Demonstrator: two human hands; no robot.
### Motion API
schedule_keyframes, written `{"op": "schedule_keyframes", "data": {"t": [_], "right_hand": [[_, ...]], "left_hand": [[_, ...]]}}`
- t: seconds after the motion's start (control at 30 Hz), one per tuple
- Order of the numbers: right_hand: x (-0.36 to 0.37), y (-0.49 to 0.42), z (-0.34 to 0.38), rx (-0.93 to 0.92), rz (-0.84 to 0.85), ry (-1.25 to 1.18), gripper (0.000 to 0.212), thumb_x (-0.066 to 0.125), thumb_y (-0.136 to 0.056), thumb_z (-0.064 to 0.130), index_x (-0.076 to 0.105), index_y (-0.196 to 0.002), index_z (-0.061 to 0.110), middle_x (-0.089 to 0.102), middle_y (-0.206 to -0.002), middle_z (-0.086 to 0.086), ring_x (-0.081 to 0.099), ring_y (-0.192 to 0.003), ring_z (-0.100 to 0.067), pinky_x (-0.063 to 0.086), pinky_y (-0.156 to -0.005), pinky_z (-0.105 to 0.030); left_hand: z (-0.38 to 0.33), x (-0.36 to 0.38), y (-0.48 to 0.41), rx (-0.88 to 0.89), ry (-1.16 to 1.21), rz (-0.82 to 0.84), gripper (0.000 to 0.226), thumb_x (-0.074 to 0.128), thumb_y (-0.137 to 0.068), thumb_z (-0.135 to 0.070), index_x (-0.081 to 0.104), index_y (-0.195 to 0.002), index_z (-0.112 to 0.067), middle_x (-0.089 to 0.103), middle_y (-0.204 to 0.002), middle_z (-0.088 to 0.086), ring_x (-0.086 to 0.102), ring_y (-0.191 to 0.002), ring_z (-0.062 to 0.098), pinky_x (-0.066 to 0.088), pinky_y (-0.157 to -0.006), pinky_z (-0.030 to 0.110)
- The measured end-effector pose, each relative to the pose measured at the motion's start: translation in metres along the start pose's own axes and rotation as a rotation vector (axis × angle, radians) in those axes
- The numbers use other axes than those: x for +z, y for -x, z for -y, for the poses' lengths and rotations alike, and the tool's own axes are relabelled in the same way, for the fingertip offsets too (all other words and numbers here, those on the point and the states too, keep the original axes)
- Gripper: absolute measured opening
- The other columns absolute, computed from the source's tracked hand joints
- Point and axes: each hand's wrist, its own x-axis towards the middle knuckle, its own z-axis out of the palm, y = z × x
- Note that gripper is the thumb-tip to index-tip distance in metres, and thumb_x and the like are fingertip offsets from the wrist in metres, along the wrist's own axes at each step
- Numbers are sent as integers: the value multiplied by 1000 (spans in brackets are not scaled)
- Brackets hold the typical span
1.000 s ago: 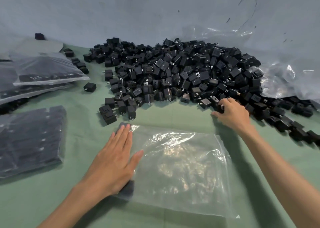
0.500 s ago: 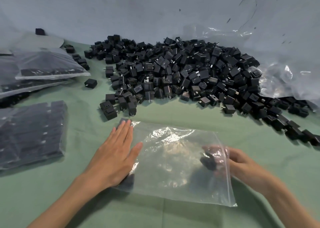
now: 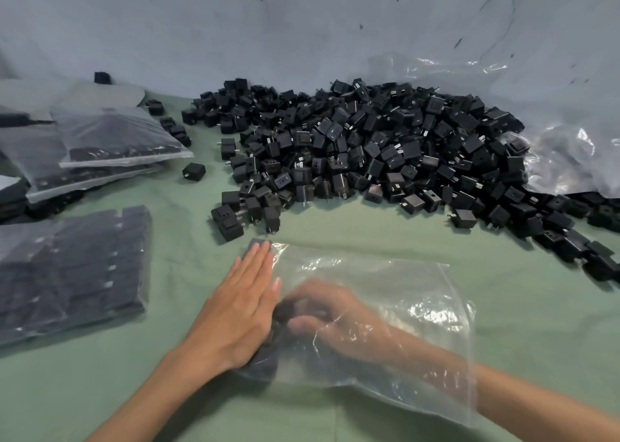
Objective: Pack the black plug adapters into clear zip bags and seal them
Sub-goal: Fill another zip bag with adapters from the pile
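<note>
Our left hand (image 3: 241, 310) lies flat with its fingers straight and together, pressing on the left edge of the clear zip bag (image 3: 419, 307), which rests on the green cloth (image 3: 369, 230). Under these fingers and the palm a row of adapters (image 3: 263, 364) lies inside the bag, showing dark just past the fingertips and below the heel of the hand. Our right hand (image 3: 322, 314) is inside the bag, the forearm passing through its open right end. Its fingers are curled around a black adapter (image 3: 285, 309) just beside the left thumb, though the shiny plastic blurs the grip. Beyond our fingertips the big pile of adapters (image 3: 369, 146) spreads along the grey wall (image 3: 268, 32), and its nearest pieces lie close to the left fingertips and the bag's far left corner. Well to the right of the right hand the pile trails toward us, under a crumpled clear plastic sheet (image 3: 570, 146). To the left of the left fingers lies a filled bag (image 3: 67, 274), flat on the cloth, and farther off in that direction is a stack of filled bags (image 3: 114, 139). One loose adapter (image 3: 194, 172) sits between that stack and the pile. The adapters' faces show slots and metal prongs, but any marking on them is too small for us to read.
</note>
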Motion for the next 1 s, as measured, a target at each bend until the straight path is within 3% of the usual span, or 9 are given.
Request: {"op": "schedule_keyframes", "data": {"t": [0.1,0.3,0.43,0.57,0.63,0.73,0.8,0.87,1.0], "right_hand": [[5,-3,-3,75,-62,-140,17,66,-90,14,68,-106,8,71,-101,-9,66,-93,-15,50,-88,-42],[7,-12,-2,-90,13,138,18,72,-83,23,75,-89,7,67,-84,-12,58,-75,-11,49,-70,-21],[11,-14,-6,30,86,-21,6,72,-79,21,73,-83,16,69,-84,-8,65,-79,-17,53,-72,-37],[12,-12,-9,277,58,-280,12,73,-71,20,74,-83,24,73,-80,5,70,-76,-8,56,-67,-25],[11,-17,-6,286,60,-246,7,74,-71,22,73,-77,25,74,-80,2,70,-76,-12,59,-74,-37],[11,-25,-3,170,88,42,6,70,-79,16,71,-75,12,70,-79,-9,65,-73,-19,53,-73,-36],[14,-23,-3,159,75,105,10,65,-83,11,71,-78,4,69,-78,-11,59,-68,-18,48,-67,-30],[15,-17,0,233,73,-149,6,66,-81,11,71,-83,9,70,-78,-2,60,-67,-5,50,-67,-22],[-31,1,-10,220,399,-219,38,58,-94,3,55,-132,5,64,-125,-8,61,-116,-15,48,-99,-26]], "left_hand": [[0,-1,-2,2,91,-10,62,-1,-90,-48,-6,-147,-26,-13,-155,-19,-21,-134,-17,-15,-111,11],[-1,-10,-2,-14,316,8,40,12,-104,-23,0,-141,-31,-3,-150,-25,-9,-134,-19,-8,-110,6],[-2,-11,-2,-23,394,-17,37,16,-104,-24,5,-138,-36,1,-137,-39,-5,-125,-31,-5,-107,2],[0,-4,-4,-19,253,-28,42,18,-104,-26,-2,-140,-32,-5,-147,-28,-14,-126,-27,-12,-106,4],[3,1,-4,-11,86,-55,50,17,-102,-32,-6,-146,-25,-13,-151,-20,-22,-131,-18,-17,-107,8],[3,6,-2,-4,-146,-90,59,5,-98,-42,-14,-149,-18,-24,-152,-11,-30,-136,-4,-25,-105,12],[1,7,0,-6,-211,-107,61,-2,-97,-43,-14,-149,-14,-24,-153,-7,-31,-137,1,-27,-104,14],[-1,8,0,-8,-247,-108,63,-4,-95,-43,-15,-149,-12,-25,-154,-4,-31,-137,3,-29,-102,14],[0,9,0,-21,-280,-92,61,3,-96,-43,-25,-143,-14,-28,-155,-1,-31,-139,6,-25,-107,18]]}}
